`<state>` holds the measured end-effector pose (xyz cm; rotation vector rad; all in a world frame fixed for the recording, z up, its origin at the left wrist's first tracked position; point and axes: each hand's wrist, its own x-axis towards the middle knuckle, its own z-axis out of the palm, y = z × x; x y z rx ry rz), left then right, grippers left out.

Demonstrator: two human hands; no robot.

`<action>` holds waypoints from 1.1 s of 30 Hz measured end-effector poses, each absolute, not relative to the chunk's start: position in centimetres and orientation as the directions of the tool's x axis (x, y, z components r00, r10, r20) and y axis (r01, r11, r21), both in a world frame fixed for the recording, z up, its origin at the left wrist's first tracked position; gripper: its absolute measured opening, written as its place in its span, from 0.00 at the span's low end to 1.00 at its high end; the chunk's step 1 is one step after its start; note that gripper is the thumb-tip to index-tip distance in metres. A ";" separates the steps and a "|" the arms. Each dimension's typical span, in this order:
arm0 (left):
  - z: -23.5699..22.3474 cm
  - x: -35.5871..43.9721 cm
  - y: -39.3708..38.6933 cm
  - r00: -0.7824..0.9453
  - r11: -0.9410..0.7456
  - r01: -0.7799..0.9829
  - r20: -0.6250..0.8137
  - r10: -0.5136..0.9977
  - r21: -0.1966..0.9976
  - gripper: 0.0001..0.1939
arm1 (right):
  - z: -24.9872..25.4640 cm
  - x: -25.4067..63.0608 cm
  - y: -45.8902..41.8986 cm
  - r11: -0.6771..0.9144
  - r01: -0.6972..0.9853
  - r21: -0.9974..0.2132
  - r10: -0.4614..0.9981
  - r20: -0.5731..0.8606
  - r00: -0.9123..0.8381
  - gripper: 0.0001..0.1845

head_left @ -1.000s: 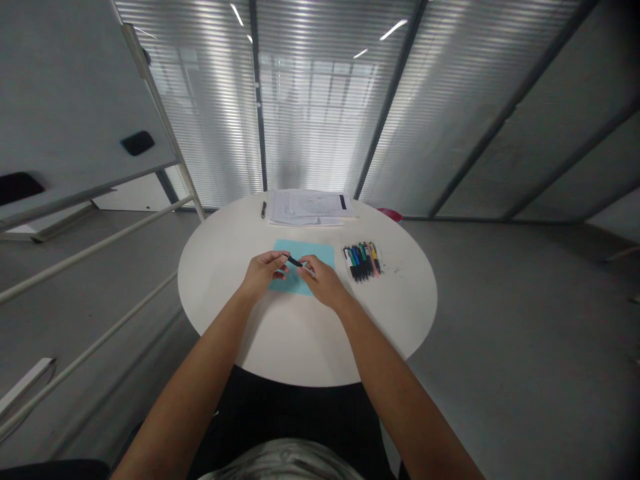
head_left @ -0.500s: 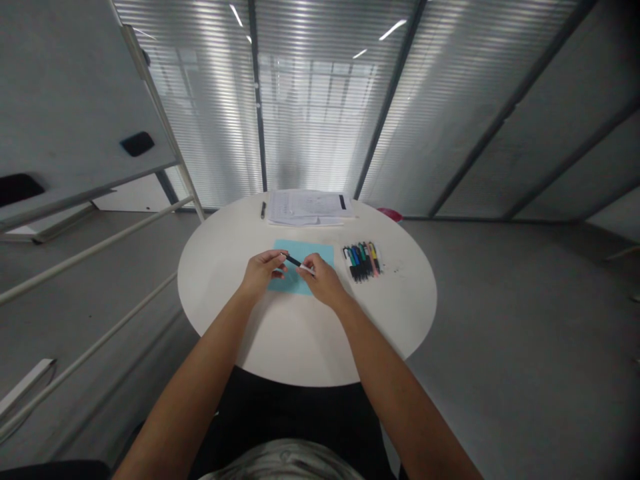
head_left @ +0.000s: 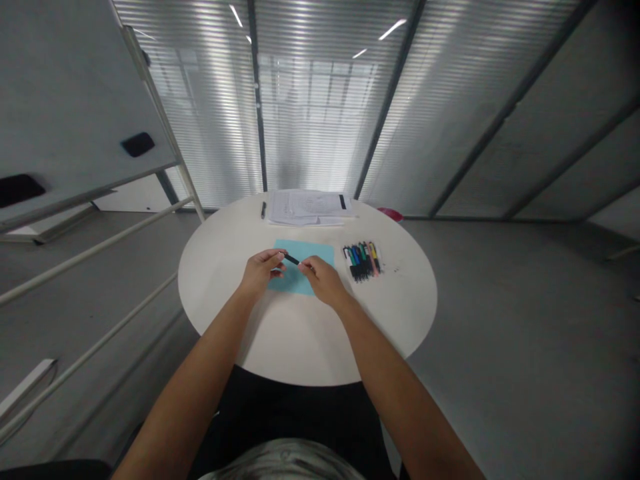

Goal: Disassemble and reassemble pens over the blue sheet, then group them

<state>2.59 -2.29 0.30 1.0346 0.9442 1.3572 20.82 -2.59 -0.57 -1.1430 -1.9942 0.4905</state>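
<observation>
Both my hands meet over a light blue sheet of paper [head_left: 315,253] on a round white table [head_left: 300,333]. My left hand [head_left: 260,272] pinches one end of a black pen [head_left: 291,259] with its fingertips. My right hand [head_left: 321,280] has its fingers closed on the pen's other end. The pen lies nearly level between the two hands, just above the blue sheet.
A row of several coloured pens [head_left: 362,260] lies right of the blue sheet. Printed papers [head_left: 310,207] and a single dark pen [head_left: 263,209] lie at the table's far edge. A whiteboard on a stand [head_left: 75,120] rises to the left; glass partitions stand behind.
My right hand has slid a little toward the left hand, so less of the pen shows between them; its white part is now hidden. The arms have barely moved.
</observation>
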 end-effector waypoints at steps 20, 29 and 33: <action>-0.1 2.4 -1.8 -0.038 -0.052 -0.397 0.041 0.998 0.917 0.20 | -0.2 20.6 -2.5 0.163 -0.123 -0.979 0.940 0.192 -0.283 0.15; 0.3 2.7 -2.1 -0.066 -0.084 -0.261 0.070 0.995 0.962 0.20 | 1.0 22.6 -2.1 -0.249 -0.671 -0.699 0.907 0.075 -0.415 0.28; -0.3 3.1 -2.3 -0.045 -0.181 0.011 0.181 0.982 0.984 0.17 | 0.9 22.5 -1.9 -0.219 -0.719 -0.660 0.945 0.040 -0.325 0.28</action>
